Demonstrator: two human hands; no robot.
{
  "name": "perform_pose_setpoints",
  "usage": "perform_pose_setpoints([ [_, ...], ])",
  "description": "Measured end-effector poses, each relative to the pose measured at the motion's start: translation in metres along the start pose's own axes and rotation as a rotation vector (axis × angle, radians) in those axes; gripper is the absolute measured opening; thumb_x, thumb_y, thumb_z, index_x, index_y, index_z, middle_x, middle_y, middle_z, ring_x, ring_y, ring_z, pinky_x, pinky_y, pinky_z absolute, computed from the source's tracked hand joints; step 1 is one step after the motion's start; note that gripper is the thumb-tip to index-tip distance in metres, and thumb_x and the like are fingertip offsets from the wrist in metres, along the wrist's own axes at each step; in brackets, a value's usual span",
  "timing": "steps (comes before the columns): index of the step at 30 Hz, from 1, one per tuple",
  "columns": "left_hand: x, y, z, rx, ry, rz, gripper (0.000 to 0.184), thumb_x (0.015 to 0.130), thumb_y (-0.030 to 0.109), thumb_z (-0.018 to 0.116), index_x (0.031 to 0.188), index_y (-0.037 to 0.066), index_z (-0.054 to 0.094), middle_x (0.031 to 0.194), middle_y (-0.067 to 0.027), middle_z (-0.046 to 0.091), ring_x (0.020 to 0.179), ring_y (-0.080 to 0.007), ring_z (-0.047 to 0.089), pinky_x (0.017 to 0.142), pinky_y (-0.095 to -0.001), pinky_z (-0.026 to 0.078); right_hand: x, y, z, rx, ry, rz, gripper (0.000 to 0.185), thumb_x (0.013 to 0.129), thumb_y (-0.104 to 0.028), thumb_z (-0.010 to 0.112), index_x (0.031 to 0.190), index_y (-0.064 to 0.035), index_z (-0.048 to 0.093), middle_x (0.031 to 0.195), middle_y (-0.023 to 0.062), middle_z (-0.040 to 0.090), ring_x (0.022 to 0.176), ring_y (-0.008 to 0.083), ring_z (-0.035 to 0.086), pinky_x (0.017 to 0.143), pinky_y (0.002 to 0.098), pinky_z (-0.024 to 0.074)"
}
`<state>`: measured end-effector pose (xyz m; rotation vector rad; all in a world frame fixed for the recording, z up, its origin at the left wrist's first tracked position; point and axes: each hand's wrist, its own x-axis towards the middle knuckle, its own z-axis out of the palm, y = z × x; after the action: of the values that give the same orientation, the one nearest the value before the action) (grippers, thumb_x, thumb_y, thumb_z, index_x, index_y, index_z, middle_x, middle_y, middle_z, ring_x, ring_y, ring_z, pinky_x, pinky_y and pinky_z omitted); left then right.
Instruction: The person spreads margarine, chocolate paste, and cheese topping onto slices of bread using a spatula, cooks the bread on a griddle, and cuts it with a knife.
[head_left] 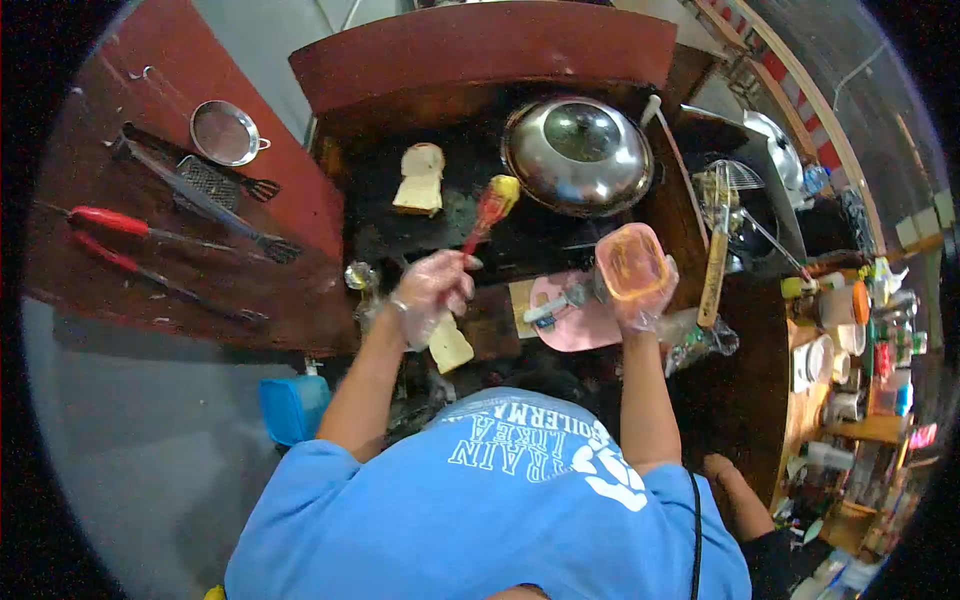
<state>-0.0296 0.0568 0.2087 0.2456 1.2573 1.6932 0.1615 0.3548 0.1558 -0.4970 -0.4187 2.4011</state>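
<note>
My left hand (437,290), in a clear plastic glove, is closed round the handle of a red spatula (490,214) with a yellow spread on its tip. The spatula points up over the dark griddle. Further off on the griddle lie bread slices (420,180). Another bread slice (450,345) is just below my left hand. My right hand (648,300), also gloved, holds a square plastic tub (631,262) tilted, with orange-yellow residue inside. Beneath and left of the tub, a knife with a pale handle (545,310) rests on a pink board (582,325).
A domed metal lid (580,155) sits at the griddle's back right. Red-handled tongs (112,220) and a strainer (224,133) hang on the left panel. A long-handled tool (713,270) stands at right, near a crowded shelf (800,400). Someone's foot (735,490) shows lower right.
</note>
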Motion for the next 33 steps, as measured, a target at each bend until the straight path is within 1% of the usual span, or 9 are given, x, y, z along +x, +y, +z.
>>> perform_pose_setpoints([
  [3,0.029,-0.003,-0.093,0.427,0.396,0.241,0.028,0.091,0.011,0.054,0.118,0.002,0.059,0.081,-0.0087,0.067,0.056,-0.0109,0.057,0.056,-0.0264,0.048,-0.01,-0.003,0.0,0.004,0.034,0.026,0.066,0.088,-0.058,0.051,0.128,-0.0062,0.055,0.124,0.0108,0.059,0.113,0.0298,0.057,0.101,0.0439,0.0465],
  [6,0.067,0.017,-0.165,1.338,0.789,0.283,0.026,0.088,0.01,0.051,0.11,0.003,0.063,0.103,-0.0172,0.069,0.095,-0.0386,0.066,0.077,-0.0459,0.053,-0.01,-0.003,-0.02,-0.008,0.055,0.028,0.063,0.087,-0.056,0.054,0.127,-0.0066,0.057,0.124,0.0121,0.06,0.113,0.0319,0.057,0.1,0.0468,0.0473],
  [9,0.105,0.049,-0.177,1.748,0.967,0.205,0.022,0.091,0.012,0.052,0.108,0.006,0.064,0.107,-0.0162,0.067,0.097,-0.0371,0.066,0.081,-0.0465,0.054,-0.015,-0.003,-0.028,-0.076,0.087,0.008,0.059,0.089,-0.053,0.053,0.126,-0.0067,0.058,0.126,0.0133,0.06,0.115,0.0339,0.056,0.101,0.0493,0.0466],
  [13,0.147,0.067,-0.194,1.85,0.901,0.083,0.02,0.091,0.011,0.053,0.107,0.007,0.065,0.107,-0.0157,0.067,0.098,-0.0375,0.066,0.084,-0.0472,0.054,-0.028,0.002,-0.012,-0.001,0.166,0.066,0.06,0.091,-0.053,0.048,0.126,-0.0049,0.058,0.124,0.013,0.061,0.114,0.033,0.057,0.101,0.0483,0.0463],
  [18,0.116,0.055,-0.197,1.852,0.694,0.254,0.019,0.086,0.005,0.054,0.101,0.008,0.065,0.105,-0.015,0.068,0.102,-0.0373,0.063,0.086,-0.0462,0.052,-0.036,-0.001,-0.014,-0.035,0.103,0.094,0.059,0.091,-0.052,0.048,0.124,-0.0057,0.058,0.123,0.0123,0.062,0.113,0.0314,0.058,0.1,0.0468,0.0469],
  [23,0.147,0.068,-0.211,1.751,0.797,0.308,0.023,0.085,0.002,0.051,0.101,0.01,0.065,0.104,-0.0153,0.067,0.102,-0.0374,0.063,0.085,-0.0467,0.051,-0.039,0.008,-0.026,-0.012,0.152,0.074,0.06,0.086,-0.053,0.055,0.124,-0.0064,0.059,0.121,0.0113,0.063,0.11,0.0308,0.06,0.098,0.0472,0.049],
  [27,0.168,0.06,-0.216,1.687,0.779,0.223,0.024,0.086,0.003,0.052,0.103,0.01,0.066,0.1,-0.0203,0.066,0.092,-0.0396,0.063,0.079,-0.0461,0.052,-0.039,0.01,-0.033,-0.07,0.139,0.058,0.057,0.091,-0.051,0.049,0.124,-0.0068,0.059,0.121,0.0128,0.063,0.112,0.0323,0.059,0.099,0.0472,0.0476],
  [29,0.158,0.054,-0.22,1.654,0.589,0.118,0.023,0.086,0.006,0.054,0.104,0.012,0.067,0.098,-0.0199,0.067,0.091,-0.0385,0.064,0.078,-0.0456,0.052,-0.041,0.013,-0.023,-0.054,0.144,0.046,0.056,0.091,-0.05,0.049,0.123,-0.0058,0.06,0.121,0.0132,0.063,0.112,0.0328,0.059,0.099,0.0478,0.0476],
  [33,0.138,0.065,-0.216,1.684,0.605,0.3,0.019,0.087,0.009,0.056,0.102,0.011,0.067,0.095,-0.0189,0.067,0.089,-0.0374,0.064,0.077,-0.0456,0.052,-0.041,0.017,-0.014,0.018,0.144,0.071,0.054,0.091,-0.048,0.049,0.121,-0.0044,0.061,0.12,0.0142,0.063,0.112,0.0338,0.059,0.099,0.0488,0.0477],
])
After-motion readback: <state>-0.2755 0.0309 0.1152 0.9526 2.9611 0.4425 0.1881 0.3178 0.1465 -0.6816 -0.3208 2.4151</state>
